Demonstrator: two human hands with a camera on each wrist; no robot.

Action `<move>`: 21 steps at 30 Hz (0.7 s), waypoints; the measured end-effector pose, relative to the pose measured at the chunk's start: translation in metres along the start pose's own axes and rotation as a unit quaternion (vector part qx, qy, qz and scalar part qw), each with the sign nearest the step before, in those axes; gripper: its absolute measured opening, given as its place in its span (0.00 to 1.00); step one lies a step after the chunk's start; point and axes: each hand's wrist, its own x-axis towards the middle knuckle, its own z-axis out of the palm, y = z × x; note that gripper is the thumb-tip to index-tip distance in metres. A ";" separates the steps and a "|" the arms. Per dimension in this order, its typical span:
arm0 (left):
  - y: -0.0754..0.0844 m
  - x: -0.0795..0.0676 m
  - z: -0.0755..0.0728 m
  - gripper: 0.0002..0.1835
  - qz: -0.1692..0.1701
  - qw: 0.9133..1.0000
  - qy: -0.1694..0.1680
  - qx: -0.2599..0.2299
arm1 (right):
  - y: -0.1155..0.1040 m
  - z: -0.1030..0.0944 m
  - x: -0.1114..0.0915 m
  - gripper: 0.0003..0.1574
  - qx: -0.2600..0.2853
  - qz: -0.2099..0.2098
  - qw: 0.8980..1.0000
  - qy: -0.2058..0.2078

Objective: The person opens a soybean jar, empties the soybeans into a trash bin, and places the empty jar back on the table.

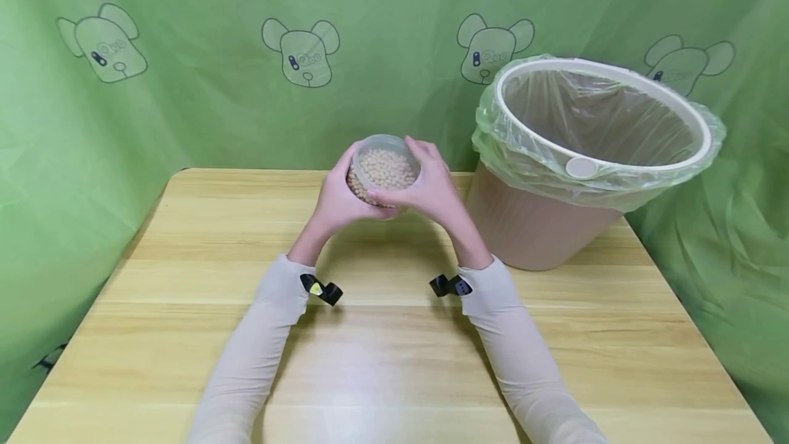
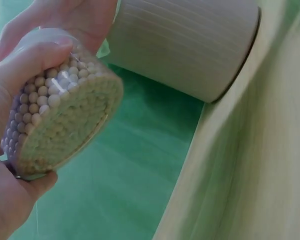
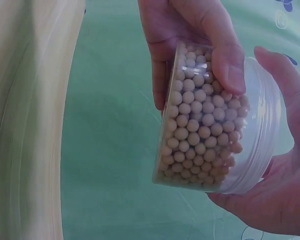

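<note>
pale sleeves (image 1: 249,355), cut off below, both hands (image 1: 340,199) grasping a tub (image 3: 257,130) of beads (image 3: 200,120); sides partly covered

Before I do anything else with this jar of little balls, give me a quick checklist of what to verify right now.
1. Left hand gripping the clear jar: ok, fingers wrapped round its side.
2. Right hand gripping the jar too: ok, fingers and thumb around its upper part.
3. Jar resting on the table: not ok, it is held up off it.
4. Pale balls contained: ok, visible through the jar's wall.
5. Jar tightly closed: cannot tell from these views.
6. Liner folded over the rim of the bin: ok, all round where it shows.
</note>
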 end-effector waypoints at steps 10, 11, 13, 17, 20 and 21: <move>-0.024 0.008 -0.016 0.59 0.011 0.987 -0.105 -0.119 | 0.009 -0.007 0.004 0.74 0.008 -0.072 0.995 -0.067; -0.025 0.008 -0.017 0.59 0.010 0.985 -0.113 -0.131 | 0.010 -0.008 0.004 0.73 0.010 -0.080 0.994 -0.074; -0.028 0.008 -0.019 0.59 0.008 0.980 -0.130 -0.149 | 0.012 -0.009 0.005 0.73 0.012 -0.096 0.991 -0.088; -0.039 0.010 -0.019 0.58 0.014 0.971 -0.159 -0.180 | 0.015 -0.012 0.005 0.71 0.021 -0.122 0.986 -0.116; -0.050 0.011 -0.017 0.58 0.015 0.964 -0.177 -0.199 | 0.016 -0.014 0.005 0.69 0.034 -0.137 0.981 -0.135; -0.053 0.011 -0.017 0.57 0.014 0.961 -0.183 -0.205 | 0.015 -0.014 0.004 0.69 0.039 -0.141 0.979 -0.142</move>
